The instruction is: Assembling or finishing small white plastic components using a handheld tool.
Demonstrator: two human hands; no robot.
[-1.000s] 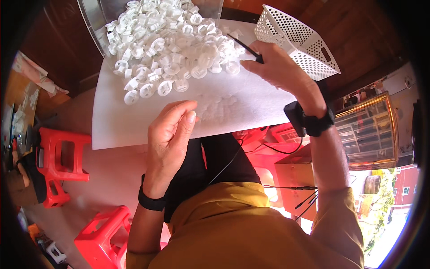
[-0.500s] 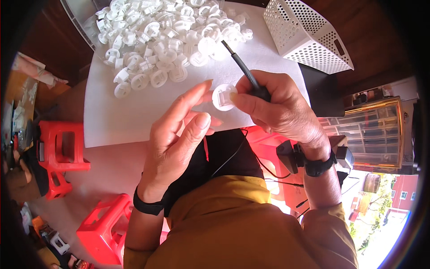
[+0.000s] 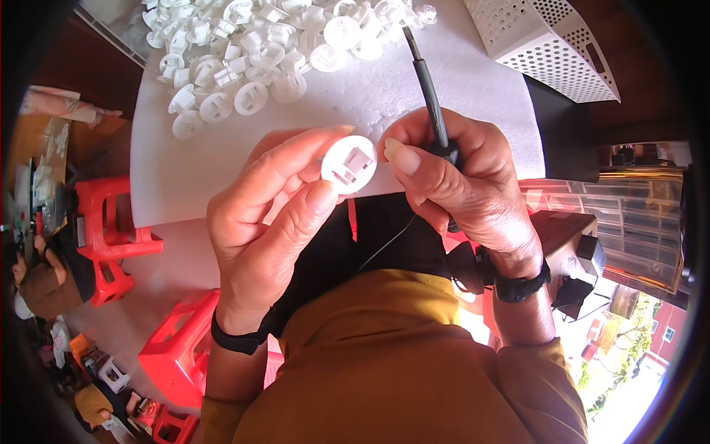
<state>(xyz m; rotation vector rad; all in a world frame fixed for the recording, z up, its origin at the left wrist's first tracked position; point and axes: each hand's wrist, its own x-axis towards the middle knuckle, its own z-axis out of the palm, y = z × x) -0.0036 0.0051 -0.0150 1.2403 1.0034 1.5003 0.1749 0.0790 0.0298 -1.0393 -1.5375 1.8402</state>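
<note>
Between the thumb and fingers of my left hand (image 3: 270, 200) is a round white plastic part (image 3: 349, 164), its face with rectangular slots turned up toward me. My right hand (image 3: 466, 177) is closed around the grip of a dark screwdriver-like tool (image 3: 431, 100), whose thin metal tip points up and away. The right thumb and forefinger are near the part's right edge, apart from it. Beyond my hands, a heap of similar white plastic parts (image 3: 251, 55) lies on the white tabletop (image 3: 325, 111).
A white perforated basket (image 3: 555, 55) stands at the far right. Red plastic stools (image 3: 111, 222) are on the floor to the left. A clear panelled case (image 3: 606, 222) and a dark box-shaped thing (image 3: 555, 226) are at the right. A person (image 3: 48, 274) is at the far left.
The white part has passed from my right hand to my left, which has closed on it. The tool stays in my right hand, now more upright. The view has shifted, with the heap higher up.
</note>
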